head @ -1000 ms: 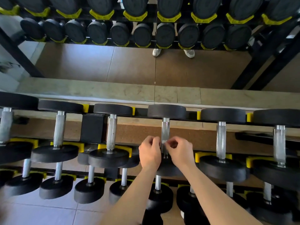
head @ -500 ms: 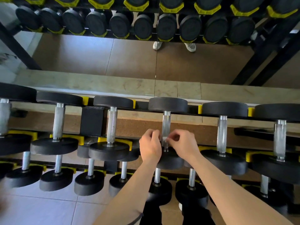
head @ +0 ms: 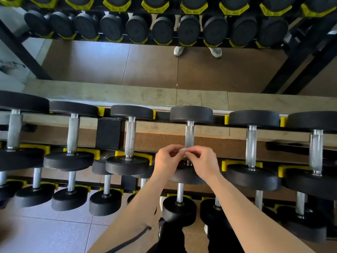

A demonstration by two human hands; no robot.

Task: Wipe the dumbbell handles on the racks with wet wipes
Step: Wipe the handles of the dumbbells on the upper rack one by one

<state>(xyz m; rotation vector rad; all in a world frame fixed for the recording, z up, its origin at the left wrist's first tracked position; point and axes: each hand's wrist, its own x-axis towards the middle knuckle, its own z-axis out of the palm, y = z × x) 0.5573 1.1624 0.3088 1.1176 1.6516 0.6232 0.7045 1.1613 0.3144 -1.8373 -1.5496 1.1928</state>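
A wall mirror is seen up top, and a pair of white shoes is reflected in it on brown flooring. A beige stone ledge is run along its foot, while pale grey floor tiles are caught lower left.

Handles: bare silvery metal, knurled and rough along the grip, with a dull sheen and smooth bright collars at the ends.
Near shafts: plainer metal, smooth and shinier.
Heads: black and rubber-like, matt, faintly grainy.
Cradles: yellow plastic, smooth, slightly glossy.
Rack post: black painted metal, flat satin finish.
Wipe: whitish, soft-looking and crumpled; too small to tell the weave.
Board: brown, speckled like cork, rough and matt.
Ledge: far side, a pale stone-like slab, mottled and matt.
Mirror: glossy glass with one vertical seam.
Floor: near left, pale tiles, smooth, low sheen.
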